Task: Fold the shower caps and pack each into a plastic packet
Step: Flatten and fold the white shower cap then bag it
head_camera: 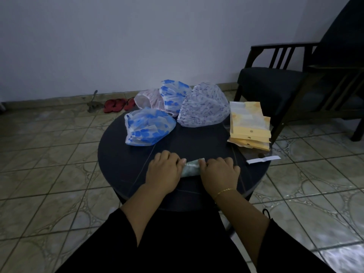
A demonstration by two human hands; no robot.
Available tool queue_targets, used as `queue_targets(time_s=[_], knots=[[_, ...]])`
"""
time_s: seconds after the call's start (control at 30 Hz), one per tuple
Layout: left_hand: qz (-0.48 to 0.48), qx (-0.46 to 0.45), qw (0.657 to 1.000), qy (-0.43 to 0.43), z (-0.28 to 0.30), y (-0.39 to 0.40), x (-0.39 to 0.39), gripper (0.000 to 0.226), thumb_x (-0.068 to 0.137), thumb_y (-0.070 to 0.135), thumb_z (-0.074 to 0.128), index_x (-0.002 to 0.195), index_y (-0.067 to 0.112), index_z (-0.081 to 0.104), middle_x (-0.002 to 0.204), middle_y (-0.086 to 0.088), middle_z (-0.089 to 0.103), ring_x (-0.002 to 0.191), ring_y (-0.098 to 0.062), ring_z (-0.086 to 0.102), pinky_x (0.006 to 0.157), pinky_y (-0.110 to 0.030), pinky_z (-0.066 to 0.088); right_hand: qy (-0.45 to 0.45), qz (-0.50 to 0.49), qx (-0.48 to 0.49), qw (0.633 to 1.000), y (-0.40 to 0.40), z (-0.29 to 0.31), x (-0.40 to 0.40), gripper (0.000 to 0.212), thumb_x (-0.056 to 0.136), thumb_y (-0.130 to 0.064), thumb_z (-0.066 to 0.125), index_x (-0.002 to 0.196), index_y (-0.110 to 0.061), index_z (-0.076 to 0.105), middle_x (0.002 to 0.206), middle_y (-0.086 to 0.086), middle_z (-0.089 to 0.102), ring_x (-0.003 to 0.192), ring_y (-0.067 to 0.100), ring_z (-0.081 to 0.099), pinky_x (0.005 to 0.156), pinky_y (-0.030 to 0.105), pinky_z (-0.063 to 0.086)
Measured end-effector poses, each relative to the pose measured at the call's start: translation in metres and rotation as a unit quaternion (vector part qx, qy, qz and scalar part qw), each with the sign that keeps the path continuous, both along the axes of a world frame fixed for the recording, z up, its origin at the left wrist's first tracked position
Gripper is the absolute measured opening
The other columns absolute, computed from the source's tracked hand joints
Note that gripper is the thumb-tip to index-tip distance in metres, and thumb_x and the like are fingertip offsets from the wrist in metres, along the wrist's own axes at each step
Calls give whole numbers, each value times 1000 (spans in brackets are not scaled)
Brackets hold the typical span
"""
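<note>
Left to right, near edge of my round table (122, 166): my left hand (164, 170) and right hand (218, 172) each curl over an end of the folded greenish shower cap (192, 168), pressing it down; yellow packets (249, 127) lie far right.

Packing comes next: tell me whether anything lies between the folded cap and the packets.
Nothing visible does. Both hands hold the folded cap at the near edge; bare dark tabletop runs up to the yellow packets at right. The white strip lies off that line.
</note>
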State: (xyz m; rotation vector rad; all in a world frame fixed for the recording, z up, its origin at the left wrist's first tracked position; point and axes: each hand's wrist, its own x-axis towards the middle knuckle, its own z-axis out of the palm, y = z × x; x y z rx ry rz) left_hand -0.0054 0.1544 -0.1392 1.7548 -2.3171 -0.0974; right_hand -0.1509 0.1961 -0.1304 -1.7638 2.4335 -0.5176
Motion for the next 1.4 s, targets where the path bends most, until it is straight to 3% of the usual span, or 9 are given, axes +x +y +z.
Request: queue_targets(time_s=[0.1,0.2,0.3,0.37,0.47,0.6,0.83,1.4], knots=[[0,60,998,-15,1,-4,0,48,100,49,16,142,35,34,151,3,26,138,-19,22,110,-38,18,-20,-34,-19,999,-4,-2,2,38,97,-45,34,99,-18,60,105,3,61,109,25,44,89,41,33],[-10,105,994,-23,0,-7,0,51,100,49,10,150,37,14,160,6,1,146,-17,-3,117,-40,0,-46,-40,-36,998,-7,1,1,27,94,-40,43,109,-19,48,112,3,57,110,25,47,89,41,34],[-19,127,991,-28,1,-9,0,52,100,49,7,150,36,9,160,5,-7,146,-16,-10,118,-40,-5,9,60,-44,997,-18,4,6,35,97,-33,39,128,-17,44,129,6,50,122,25,41,97,38,32],[-22,134,990,-44,2,-10,2,52,100,49,7,151,35,6,160,5,-10,146,-17,-12,118,-41,-5,-7,134,-12,991,-26,7,15,46,100,-33,33,142,-14,33,146,6,37,137,23,27,108,36,26],[-25,141,988,-50,3,-9,1,51,101,45,7,151,33,4,160,4,-9,146,-17,-10,118,-41,-5,-35,180,65,981,-33,4,22,52,102,-34,24,150,-13,16,157,2,17,146,20,7,117,39,12],[2,132,991,-4,0,-7,-1,50,103,37,5,151,27,11,160,6,-2,146,-12,-5,119,-37,-4,-26,175,118,977,-34,-3,20,54,102,-36,12,151,-13,9,159,1,7,147,19,-2,118,41,3],[30,137,990,-27,-2,-9,-4,52,102,35,4,152,19,1,160,4,-5,146,-13,-8,118,-38,-7,-13,142,132,981,-36,-8,26,57,100,-43,8,151,-19,4,160,-3,-1,146,17,-8,117,46,-4],[132,147,980,-21,-6,3,33,55,101,38,4,152,18,-3,160,5,-7,146,-12,-8,118,-43,-6,-6,169,174,970,-24,1,9,57,100,-46,7,151,-24,-2,159,-7,-9,145,17,-17,112,54,-14]])
